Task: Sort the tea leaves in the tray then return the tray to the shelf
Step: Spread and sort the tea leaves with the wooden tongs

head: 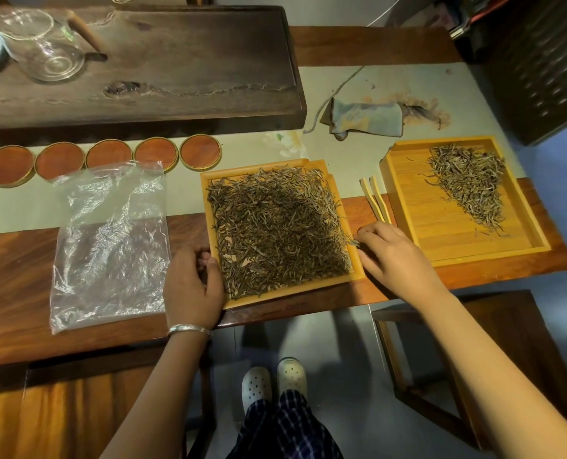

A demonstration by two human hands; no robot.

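Note:
A bamboo tray (pixel 295 294) full of dark tea leaves (pixel 275 226) lies near the table's front edge. My left hand (pixel 192 286) grips its left rim, thumb on the rim and fingers curled beside it. My right hand (pixel 391 253) is at the tray's right rim, fingertips pinching a tea leaf just over the edge. To the right stands a second bamboo tray (pixel 441 240) with a smaller pile of paler leaves (pixel 467 183) at its back right. Bamboo tweezers (pixel 376 200) lie between the two trays.
A crumpled clear plastic bag (pixel 109 243) lies left of the tray. Several round wooden coasters (pixel 109 155) line up behind it. A dark wooden tea board (pixel 176 61) with a glass pitcher (pixel 50 44) fills the back left. A folded cloth (pixel 364 119) lies behind, and a stool (pixel 474 359) stands below right.

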